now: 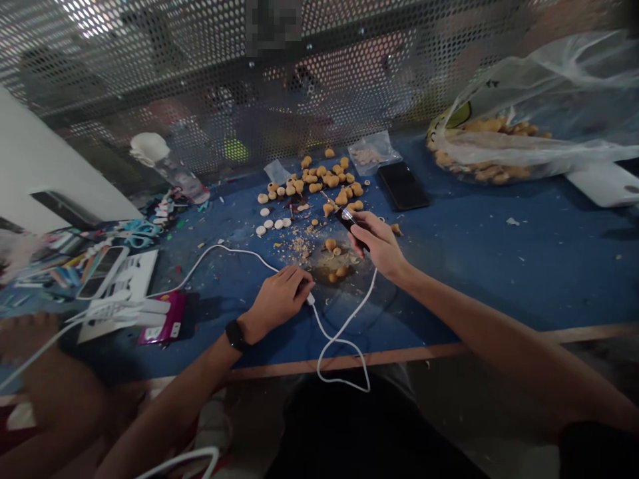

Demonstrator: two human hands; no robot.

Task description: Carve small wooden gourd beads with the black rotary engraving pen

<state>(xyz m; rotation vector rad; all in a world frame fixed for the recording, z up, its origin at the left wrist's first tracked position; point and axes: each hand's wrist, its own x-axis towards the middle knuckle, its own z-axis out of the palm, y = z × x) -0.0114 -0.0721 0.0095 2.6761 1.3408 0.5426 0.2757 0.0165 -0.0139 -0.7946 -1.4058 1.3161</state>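
My right hand (377, 243) is closed around a black handheld drill-like tool (344, 216), whose thin metal bit points up and left over the pile. Curled low over the table, my left hand (284, 293) is on a white cable (310, 299), and its palm side is hidden. Between and beyond my hands lie several small tan gourd-shaped pieces (322, 176). Paler cut pieces (268, 225) with round faces sit to their left. Crumbs and shavings (299, 245) are scattered in front of them. A few tan pieces (339, 273) lie on a dusty patch between my hands.
A black phone (403, 186) and a small clear bag (373, 153) lie behind my right hand. A large plastic bag (489, 153) of tan pieces stands right. Left are a bottle (184, 179), pens, blue scissors (137, 233), a pink packet (164, 319) and another person's arm (60, 379).
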